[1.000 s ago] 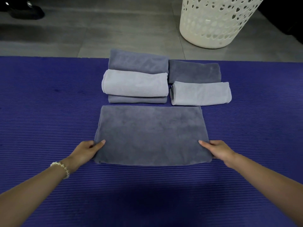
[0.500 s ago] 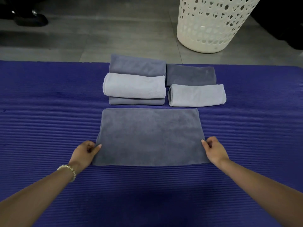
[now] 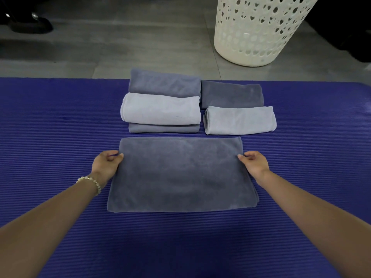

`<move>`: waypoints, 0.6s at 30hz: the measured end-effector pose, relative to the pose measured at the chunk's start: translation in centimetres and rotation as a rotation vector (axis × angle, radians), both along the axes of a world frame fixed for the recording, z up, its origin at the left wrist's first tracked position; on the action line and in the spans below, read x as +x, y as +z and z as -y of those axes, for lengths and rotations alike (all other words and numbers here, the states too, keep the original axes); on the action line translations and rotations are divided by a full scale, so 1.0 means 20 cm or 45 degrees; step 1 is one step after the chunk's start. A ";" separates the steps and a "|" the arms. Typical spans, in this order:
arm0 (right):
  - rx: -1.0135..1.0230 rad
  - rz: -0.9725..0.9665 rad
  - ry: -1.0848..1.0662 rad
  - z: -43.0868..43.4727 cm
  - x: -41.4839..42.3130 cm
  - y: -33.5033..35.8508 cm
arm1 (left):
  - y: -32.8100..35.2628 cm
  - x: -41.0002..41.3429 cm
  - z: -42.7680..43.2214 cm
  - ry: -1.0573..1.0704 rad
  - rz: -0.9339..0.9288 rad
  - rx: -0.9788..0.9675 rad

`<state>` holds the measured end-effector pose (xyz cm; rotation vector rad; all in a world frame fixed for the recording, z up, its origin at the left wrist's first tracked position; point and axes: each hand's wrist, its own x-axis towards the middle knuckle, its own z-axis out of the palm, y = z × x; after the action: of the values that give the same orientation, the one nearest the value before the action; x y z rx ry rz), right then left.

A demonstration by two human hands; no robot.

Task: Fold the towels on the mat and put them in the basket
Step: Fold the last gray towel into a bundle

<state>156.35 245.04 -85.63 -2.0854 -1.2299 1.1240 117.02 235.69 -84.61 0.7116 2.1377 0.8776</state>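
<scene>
A ribbed purple foam mat (image 3: 50, 137) carried everything, its fine ridges running side to side. Near the mat's middle lay a dark grey towel (image 3: 180, 175), a flat rectangle of short, plush pile with doubled layers showing along its right edge. The left hand (image 3: 106, 163) was at the towel's left edge, close to the far left corner, thumb and curled fingers (image 3: 112, 151) pinching the cloth. The right hand (image 3: 254, 163) mirrored it on the right edge near the far right corner, its fingertips (image 3: 242, 156) closed on the hem. A bracelet (image 3: 90, 180) of pale round beads circled the left wrist. Just beyond the towel, toward the mat's far edge, sat folded towels in two groups. On the left a pale grey roll (image 3: 160, 109) with rounded ends rested on blue-grey cloth (image 3: 164, 83), which showed both behind and in front of it; whether that was one towel or two could not be told. On the right a charcoal folded towel (image 3: 230, 94) lay at the far edge, with a pale grey folded towel (image 3: 241, 121) touching its near side. Off the mat, past its far right stretch, stood a round white plastic basket (image 3: 257, 31) pierced with heart-shaped and circular holes, on a grey tiled floor (image 3: 120, 47). A dark glossy shoe (image 3: 30, 25) showed at the far left.
</scene>
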 end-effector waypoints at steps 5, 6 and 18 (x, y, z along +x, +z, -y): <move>0.072 -0.039 -0.067 -0.07 -0.02 -0.02 | 0.00 0.00 -0.10 0.010 0.061 0.027; 0.081 -0.036 -0.073 -0.09 -0.01 -0.02 | -0.01 0.00 -0.11 0.003 0.049 0.027; 0.189 0.092 -0.103 -0.16 0.02 -0.08 | -0.09 -0.04 -0.18 0.159 0.030 0.044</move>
<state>156.84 248.17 -87.24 -2.0599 -1.2121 0.9005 116.15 239.36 -86.31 0.5869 2.1693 0.9863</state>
